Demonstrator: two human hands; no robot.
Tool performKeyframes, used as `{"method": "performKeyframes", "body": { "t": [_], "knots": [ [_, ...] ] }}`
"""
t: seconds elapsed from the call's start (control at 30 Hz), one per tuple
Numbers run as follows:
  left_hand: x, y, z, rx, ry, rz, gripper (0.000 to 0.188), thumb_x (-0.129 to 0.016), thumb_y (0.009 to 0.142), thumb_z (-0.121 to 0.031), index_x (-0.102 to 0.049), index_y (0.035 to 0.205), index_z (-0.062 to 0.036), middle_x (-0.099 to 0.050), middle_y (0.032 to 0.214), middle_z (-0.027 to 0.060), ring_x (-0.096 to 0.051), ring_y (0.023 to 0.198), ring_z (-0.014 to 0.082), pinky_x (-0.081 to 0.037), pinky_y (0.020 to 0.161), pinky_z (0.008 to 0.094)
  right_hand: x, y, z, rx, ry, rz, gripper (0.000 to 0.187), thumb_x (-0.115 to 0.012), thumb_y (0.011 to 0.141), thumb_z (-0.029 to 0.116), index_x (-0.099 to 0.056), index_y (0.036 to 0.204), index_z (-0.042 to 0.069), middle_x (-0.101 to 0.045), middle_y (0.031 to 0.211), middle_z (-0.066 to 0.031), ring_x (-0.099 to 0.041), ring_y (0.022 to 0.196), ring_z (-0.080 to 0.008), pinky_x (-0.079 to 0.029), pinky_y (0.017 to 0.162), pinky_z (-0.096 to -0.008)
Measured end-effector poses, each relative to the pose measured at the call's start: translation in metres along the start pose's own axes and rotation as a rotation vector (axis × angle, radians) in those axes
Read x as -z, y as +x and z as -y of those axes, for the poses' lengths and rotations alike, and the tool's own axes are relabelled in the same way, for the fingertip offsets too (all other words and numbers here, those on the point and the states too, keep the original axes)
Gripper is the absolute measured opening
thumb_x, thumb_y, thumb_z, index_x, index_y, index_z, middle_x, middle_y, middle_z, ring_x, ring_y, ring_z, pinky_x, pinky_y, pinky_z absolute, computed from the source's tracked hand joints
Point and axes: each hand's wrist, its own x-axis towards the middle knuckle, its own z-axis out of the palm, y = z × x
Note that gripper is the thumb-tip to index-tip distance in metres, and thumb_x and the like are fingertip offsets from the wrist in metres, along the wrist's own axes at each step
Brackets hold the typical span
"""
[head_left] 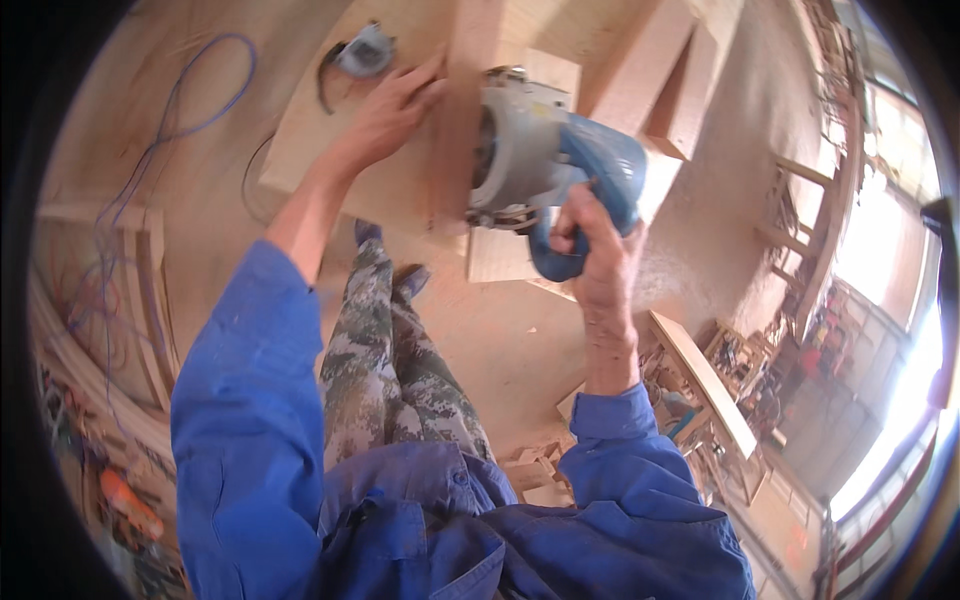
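Note:
My right hand (598, 240) is closed around the rear handle of a blue and grey circular saw (610, 165). The saw lies on its side, its grey guard and base turned toward a long wooden beam (465, 120). That beam looks blurred and runs away from me over a pale wooden board (400, 170). My left hand (395, 112) reaches to the beam's left face with fingers stretched out, fingertips at the wood. The saw's blade is hidden. Beyond my left hand a small grey and black power tool (365, 52) rests on the board.
Thick timber pieces (645, 75) lie to the saw's right. A blue cord (165, 140) loops across the floor at left, near a wooden frame (150, 270). Offcuts and a plank (705, 385) are piled at lower right. My legs stand just before the board.

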Motion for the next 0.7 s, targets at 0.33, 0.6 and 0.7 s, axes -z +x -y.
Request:
{"method": "performKeyframes", "body": {
  "t": [0.33,0.6,0.7],
  "knots": [
    [0.010,-0.011,-0.027,0.160,-0.285,0.054,0.057,-0.054,0.106,-0.038,-0.041,0.157,-0.0155,-0.062,0.132,0.0113,-0.060,0.114,0.0202,-0.051,0.094,0.0329,0.025,-0.070,0.017,-0.054,-0.053,-0.153,0.019,-0.072,0.089,0.012,-0.066,0.099,-0.003,-0.064,0.073,-0.0066,-0.054,0.057,-0.0088,-0.042,0.054,-0.0239],
    [-0.051,-0.068,-0.116,-0.242,0.248,-0.336,0.026,-0.062,0.102,-0.018,-0.067,0.122,-0.0029,-0.070,0.106,0.0142,-0.070,0.094,0.0269,-0.055,0.082,0.0368,0.109,-0.168,0.037,-0.095,-0.028,-0.340,0.027,-0.070,0.090,0.013,-0.067,0.105,-0.009,-0.067,0.077,-0.0082,-0.055,0.058,-0.0107,-0.044,0.056,-0.0251],
    [-0.104,-0.062,-0.142,-0.035,0.330,-0.016,0.042,-0.068,0.097,-0.029,-0.062,0.128,-0.0003,-0.067,0.109,0.0174,-0.068,0.098,0.0345,-0.054,0.083,0.0411,0.140,-0.178,0.043,-0.045,-0.026,-0.406,0.028,-0.070,0.091,0.014,-0.065,0.107,-0.010,-0.065,0.075,-0.0090,-0.055,0.059,-0.0113,-0.043,0.057,-0.0251]
  ]
}}
